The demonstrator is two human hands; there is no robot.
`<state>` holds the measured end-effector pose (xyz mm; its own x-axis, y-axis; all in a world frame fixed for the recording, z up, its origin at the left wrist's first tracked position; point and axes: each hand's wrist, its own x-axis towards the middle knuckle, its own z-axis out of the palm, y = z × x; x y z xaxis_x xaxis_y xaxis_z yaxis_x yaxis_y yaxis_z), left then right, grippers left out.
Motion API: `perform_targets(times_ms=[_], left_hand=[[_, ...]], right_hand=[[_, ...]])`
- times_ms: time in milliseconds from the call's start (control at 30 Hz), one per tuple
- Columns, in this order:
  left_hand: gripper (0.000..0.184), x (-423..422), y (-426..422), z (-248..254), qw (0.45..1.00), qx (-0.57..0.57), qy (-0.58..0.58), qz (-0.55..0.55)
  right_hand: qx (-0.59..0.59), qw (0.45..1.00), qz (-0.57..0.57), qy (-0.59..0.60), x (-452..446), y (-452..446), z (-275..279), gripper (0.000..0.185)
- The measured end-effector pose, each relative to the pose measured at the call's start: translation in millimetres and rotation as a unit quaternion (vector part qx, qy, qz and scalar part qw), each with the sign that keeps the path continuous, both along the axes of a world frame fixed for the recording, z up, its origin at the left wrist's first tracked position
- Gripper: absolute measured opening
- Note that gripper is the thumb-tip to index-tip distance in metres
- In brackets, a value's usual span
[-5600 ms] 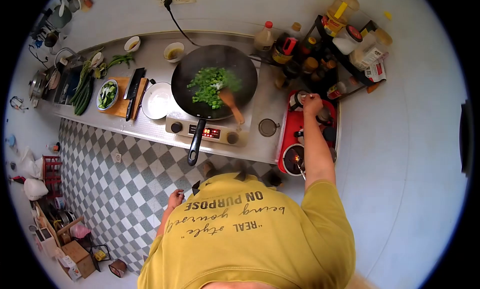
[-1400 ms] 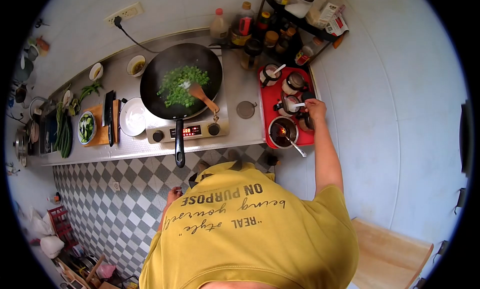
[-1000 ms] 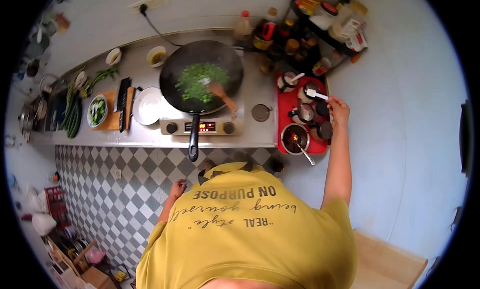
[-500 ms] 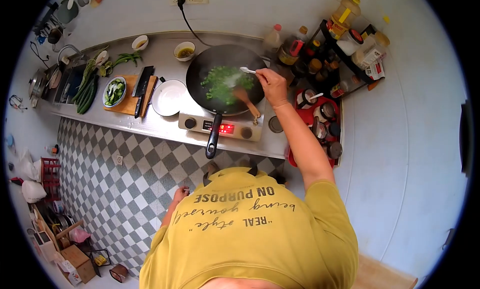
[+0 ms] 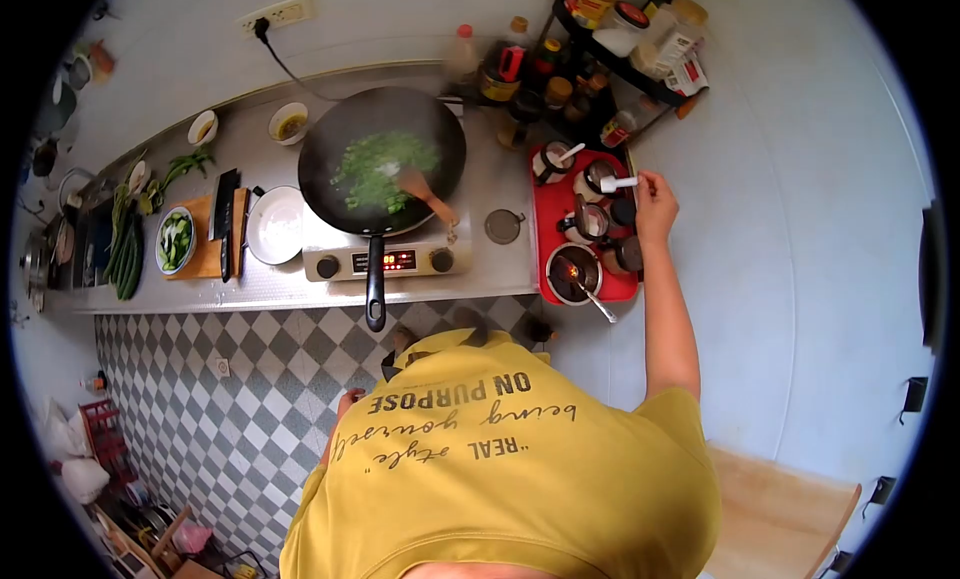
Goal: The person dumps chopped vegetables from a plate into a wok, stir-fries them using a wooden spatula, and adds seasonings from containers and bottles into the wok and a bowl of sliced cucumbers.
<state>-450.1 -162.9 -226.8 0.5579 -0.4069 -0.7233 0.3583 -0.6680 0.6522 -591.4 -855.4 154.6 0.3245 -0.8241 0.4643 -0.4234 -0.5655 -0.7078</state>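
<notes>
My right hand (image 5: 656,205) pinches the handle of a small white spoon (image 5: 622,183). The spoon's bowl is over the seasoning jars (image 5: 598,177) in a red tray (image 5: 546,201). Left of the tray, a black wok (image 5: 322,191) on an induction cooker (image 5: 336,266) holds chopped green vegetables (image 5: 372,179) with a whitish patch among them, and steam rises. A wooden spatula (image 5: 428,193) leans in the wok, its handle over the rim. My left hand (image 5: 350,399) hangs low by my waist, largely hidden by my shirt, so its fingers cannot be made out.
A white plate (image 5: 275,225), a cleaver (image 5: 222,209) on a cutting board (image 5: 200,263), and a bowl of sliced green vegetables (image 5: 175,241) stand left of the cooker. A round lid (image 5: 504,226) lies right of it. Bottles (image 5: 505,69) and a black rack (image 5: 590,49) stand behind.
My right hand has moved from above the wok rightward to the jars, still with the white spoon. The view has turned right, and a whitish patch now shows on the greens.
</notes>
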Motion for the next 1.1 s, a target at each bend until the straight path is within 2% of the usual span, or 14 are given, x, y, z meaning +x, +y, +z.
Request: perform_targets(times_ms=[167, 267, 333, 367, 400, 500, 633, 733, 767, 833, 867, 967, 1033, 1100], left_hand=[[0.026, 46, -44, 14, 0.997, -0.056, -0.045, -0.012], [0.024, 59, -74, 57, 0.989, -0.086, -0.098, -0.062], [0.024, 61, -89, 81, 0.989, -0.056, -0.113, -0.079], [0.024, 60, -89, 81, 0.989, -0.065, -0.108, -0.080], [0.024, 58, -85, 73, 0.989, -0.075, -0.103, -0.080], [0.024, 49, -77, 71, 0.993, -0.032, -0.089, -0.074], [0.025, 29, -67, 94, 0.989, 0.044, -0.104, -0.096], [0.025, 14, -45, 86, 0.990, 0.061, -0.094, -0.084], [0.025, 9, -35, 76, 0.994, 0.051, -0.081, -0.058], [0.025, 0, -20, 61, 0.998, 0.029, -0.061, -0.008], [0.025, -5, -15, 56, 0.998, 0.018, -0.053, 0.014], [0.025, -18, -10, 53, 0.997, -0.014, -0.031, 0.071], [0.025, -26, -13, 66, 0.994, -0.023, -0.019, 0.102], [0.025, -38, -11, 63, 0.994, 0.023, -0.043, 0.093]], right_hand=[[0.024, 0.989, 0.033, 0.141, -28, -17, -78, 0.017], [-0.009, 0.985, 0.030, 0.168, -16, -8, -75, 0.027], [0.073, 0.982, 0.103, 0.138, 2, 13, -48, 0.041], [0.116, 0.976, 0.138, 0.123, 5, 20, -41, 0.048], [0.107, 0.965, 0.176, 0.164, 5, 19, -44, 0.066], [0.099, 0.948, 0.168, 0.251, -1, 9, -38, 0.067], [-0.016, 0.970, 0.117, 0.212, -3, -21, -42, 0.053], [0.033, 0.977, 0.154, 0.142, 29, -17, -49, 0.046], [0.007, 0.973, 0.158, 0.166, 41, -15, -53, 0.044], [0.083, 0.967, 0.177, 0.162, 68, -12, -55, 0.042], [0.122, 0.967, 0.187, 0.123, 79, -23, -78, 0.040], [0.283, 0.946, 0.159, -0.027, 109, -34, -83, 0.035], [0.253, 0.958, 0.124, -0.055, 129, -57, -101, 0.026], [0.259, 0.961, 0.084, -0.048, 144, -73, -104, 0.022]])
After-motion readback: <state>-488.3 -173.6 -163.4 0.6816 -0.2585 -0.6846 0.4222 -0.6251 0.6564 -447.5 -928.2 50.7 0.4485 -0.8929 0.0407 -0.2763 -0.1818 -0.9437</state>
